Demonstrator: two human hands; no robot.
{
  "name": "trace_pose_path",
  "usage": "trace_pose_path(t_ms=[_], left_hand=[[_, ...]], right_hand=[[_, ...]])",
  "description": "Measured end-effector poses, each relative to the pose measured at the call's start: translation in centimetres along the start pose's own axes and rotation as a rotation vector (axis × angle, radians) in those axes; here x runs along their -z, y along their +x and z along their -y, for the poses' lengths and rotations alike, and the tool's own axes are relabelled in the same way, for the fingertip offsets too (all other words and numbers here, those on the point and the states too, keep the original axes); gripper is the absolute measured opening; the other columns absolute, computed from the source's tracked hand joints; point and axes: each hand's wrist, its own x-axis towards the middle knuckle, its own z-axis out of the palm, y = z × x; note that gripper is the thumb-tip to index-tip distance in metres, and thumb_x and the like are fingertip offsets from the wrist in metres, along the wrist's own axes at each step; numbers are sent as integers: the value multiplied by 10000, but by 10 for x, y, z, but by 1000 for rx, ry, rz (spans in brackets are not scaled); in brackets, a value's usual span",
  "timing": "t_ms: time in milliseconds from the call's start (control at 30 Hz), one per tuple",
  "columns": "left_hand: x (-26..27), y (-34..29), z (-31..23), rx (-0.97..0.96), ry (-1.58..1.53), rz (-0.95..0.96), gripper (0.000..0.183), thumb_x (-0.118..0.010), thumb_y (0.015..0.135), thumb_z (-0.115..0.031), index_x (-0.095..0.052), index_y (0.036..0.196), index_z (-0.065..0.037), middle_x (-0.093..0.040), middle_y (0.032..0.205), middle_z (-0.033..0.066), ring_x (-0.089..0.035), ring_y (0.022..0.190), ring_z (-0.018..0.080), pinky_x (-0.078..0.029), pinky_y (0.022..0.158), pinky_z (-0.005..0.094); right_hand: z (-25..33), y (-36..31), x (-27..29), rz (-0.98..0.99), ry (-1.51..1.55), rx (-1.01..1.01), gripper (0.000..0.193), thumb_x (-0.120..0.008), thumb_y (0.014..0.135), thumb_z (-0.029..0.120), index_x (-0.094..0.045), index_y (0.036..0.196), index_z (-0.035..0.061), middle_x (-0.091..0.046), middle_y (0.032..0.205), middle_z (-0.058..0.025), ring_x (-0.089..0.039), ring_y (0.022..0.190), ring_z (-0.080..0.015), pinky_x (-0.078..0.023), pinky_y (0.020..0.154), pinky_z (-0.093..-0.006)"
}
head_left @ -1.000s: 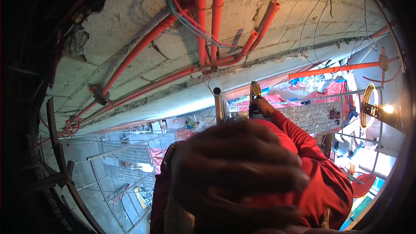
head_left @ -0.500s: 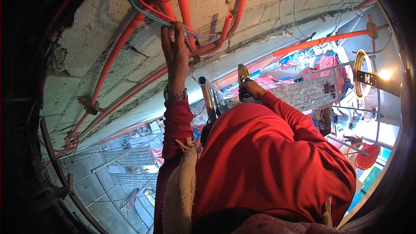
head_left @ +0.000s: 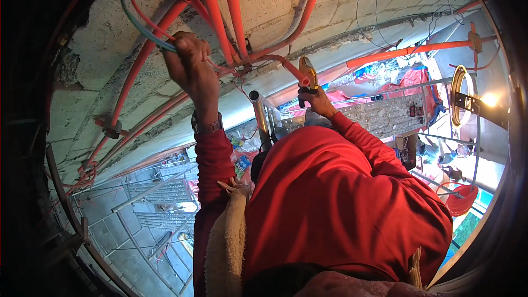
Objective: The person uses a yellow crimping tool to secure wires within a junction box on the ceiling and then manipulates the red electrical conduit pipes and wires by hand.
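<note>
Green and red electrical wires (head_left: 136,21) run in a loop down to my left hand (head_left: 192,71), whose fingers are closed around them beside the wall. My right hand (head_left: 318,102) grips a pair of pliers (head_left: 309,72) with yellow and black parts, held jaws up; whether the jaws are apart is hard to see. Just left of the pliers lies the open end of a short orange conduit pipe (head_left: 291,68), close to or touching the tool. Several more orange conduits (head_left: 212,11) rise along the block wall (head_left: 264,0) above my hands.
Below stands metal scaffolding with a perforated plank (head_left: 379,116) and a steel tube (head_left: 259,113) near my body. A lit lamp (head_left: 488,99) and a yellowish coil (head_left: 457,96) hang at the right. An orange coil (head_left: 462,201) is lower right. Thin dark wires (head_left: 377,5) dangle at the upper right.
My left hand has moved left and slightly down, drawing the wires with it. The short orange pipe has swung from pointing up to pointing right and down. The pliers have moved slightly up.
</note>
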Motion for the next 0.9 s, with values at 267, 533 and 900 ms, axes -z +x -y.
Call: trace_pose_path(t_ms=[267,533,900], left_hand=[[3,11,-55,62,-452,118,392,-455,1123,-356,-524,1286,-6,-392,724,-26,-315,566,57,-293,540,250],[-34,27,-115,-57,-426,162,440,-418,1132,-365,-490,1384,-12,-378,703,-32,-307,549,58,-273,489,233],[-49,125,-182,-314,-301,180,471,-483,1119,-319,-489,1417,45,-367,698,-49,-296,557,36,-279,503,215]], right_hand=[[7,-7,11,-186,-19,45,289,-630,904,123,-611,1158,-15,-669,932,-80,-656,899,-154,-556,806,-337],[-4,-14,32,-301,1,-177,148,-639,880,173,-621,972,58,-665,784,-49,-646,662,-171,-496,550,-330],[-25,-27,58,-462,78,-239,116,-648,840,170,-612,918,92,-623,721,-33,-555,552,-154,-413,466,-302]])
